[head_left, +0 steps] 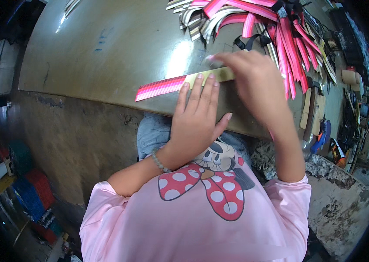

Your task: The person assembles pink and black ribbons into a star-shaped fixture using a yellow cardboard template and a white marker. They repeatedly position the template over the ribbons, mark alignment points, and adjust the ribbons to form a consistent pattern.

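A webbing strap striped in pink and red (160, 88) lies near the table's front edge. A flat pale yellow strip (224, 74) lies in line with it, and where the two overlap is partly covered by my fingers. My left hand (197, 111) rests flat, fingertips on the yellow strip and fingers stretched out. Above the strip's right end is my right hand (254, 81), blurred by motion. One finger or thumb points left with a pale tip. Whether it holds anything I cannot make out.
A heap of pink and striped straps (287, 48) hangs together at the back right of the brown table (93, 65), with a black strap (250, 42) beside it. Along the right edge lie a dark-handled tool (310, 113), blue-handled tool (322, 135) and tape rolls (351, 77).
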### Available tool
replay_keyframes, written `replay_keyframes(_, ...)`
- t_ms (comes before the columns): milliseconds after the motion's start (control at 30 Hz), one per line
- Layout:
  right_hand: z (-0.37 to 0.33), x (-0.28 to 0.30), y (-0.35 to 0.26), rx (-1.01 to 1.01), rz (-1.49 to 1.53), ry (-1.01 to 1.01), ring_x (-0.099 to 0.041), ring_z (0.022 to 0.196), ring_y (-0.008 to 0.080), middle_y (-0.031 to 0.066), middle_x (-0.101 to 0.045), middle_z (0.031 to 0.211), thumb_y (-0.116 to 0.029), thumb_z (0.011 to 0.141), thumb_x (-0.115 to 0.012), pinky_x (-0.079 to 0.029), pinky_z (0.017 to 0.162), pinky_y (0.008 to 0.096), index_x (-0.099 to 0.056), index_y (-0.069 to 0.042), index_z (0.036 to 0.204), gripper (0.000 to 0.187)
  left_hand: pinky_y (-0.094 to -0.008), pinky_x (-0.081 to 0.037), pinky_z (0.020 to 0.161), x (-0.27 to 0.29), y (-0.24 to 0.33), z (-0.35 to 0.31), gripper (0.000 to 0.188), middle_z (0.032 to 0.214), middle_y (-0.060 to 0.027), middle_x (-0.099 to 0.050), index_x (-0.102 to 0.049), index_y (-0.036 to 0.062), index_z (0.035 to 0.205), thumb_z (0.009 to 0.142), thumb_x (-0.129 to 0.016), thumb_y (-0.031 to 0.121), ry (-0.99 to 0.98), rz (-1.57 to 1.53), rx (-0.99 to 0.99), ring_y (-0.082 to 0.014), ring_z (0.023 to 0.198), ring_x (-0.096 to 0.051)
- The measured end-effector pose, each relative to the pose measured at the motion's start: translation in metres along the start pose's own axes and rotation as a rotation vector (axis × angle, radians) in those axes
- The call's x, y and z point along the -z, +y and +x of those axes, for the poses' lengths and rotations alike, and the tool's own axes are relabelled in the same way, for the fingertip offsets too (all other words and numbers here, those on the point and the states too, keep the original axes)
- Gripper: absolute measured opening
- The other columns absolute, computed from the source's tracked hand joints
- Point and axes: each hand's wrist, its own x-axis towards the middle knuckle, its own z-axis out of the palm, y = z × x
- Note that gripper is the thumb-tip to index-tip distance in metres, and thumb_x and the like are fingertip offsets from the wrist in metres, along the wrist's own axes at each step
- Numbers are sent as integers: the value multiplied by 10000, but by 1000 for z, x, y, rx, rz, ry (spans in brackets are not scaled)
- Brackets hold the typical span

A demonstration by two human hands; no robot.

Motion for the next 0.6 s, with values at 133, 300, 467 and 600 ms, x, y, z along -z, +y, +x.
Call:
replay_keyframes(133,8,-4,-41,160,-76,-45,-619,869,215,47,-629,850,-150,751,-658,-427,776,357,-703,-84,925,192,-607,-256,1165,-8,-6,-4,664,1380,-300,-486,-524,-119,1313,857,-652,347,24,-54,-86,-474,1329,-447)
replay_keyframes(300,16,-3,-61,170,-225,-58,-590,828,234,72,-592,820,-162,747,-644,-416,763,360,-697,-46,818,146,-603,-245,1179,-8,-8,-12,640,1372,-276,-493,-502,-80,1353,885,-614,341,-33,-149,-77,-489,1350,-410)
replay_keyframes(467,5,-11,-98,184,-545,-197,-575,893,270,109,-572,894,-180,768,-631,-435,738,372,-694,5,1086,373,-570,-285,1174,-20,-9,-10,628,1440,-235,-445,-387,-43,1455,936,-547,271,46,-173,-72,-463,1378,-377)
replay_keyframes(600,-2,-5,-106,178,-446,-165,-616,1002,327,161,-623,997,-135,771,-615,-474,801,379,-675,9,1153,413,-545,-307,1161,-17,-11,-8,607,1452,-227,-447,-402,-64,1443,947,-539,260,108,-90,-105,-418,1389,-386)
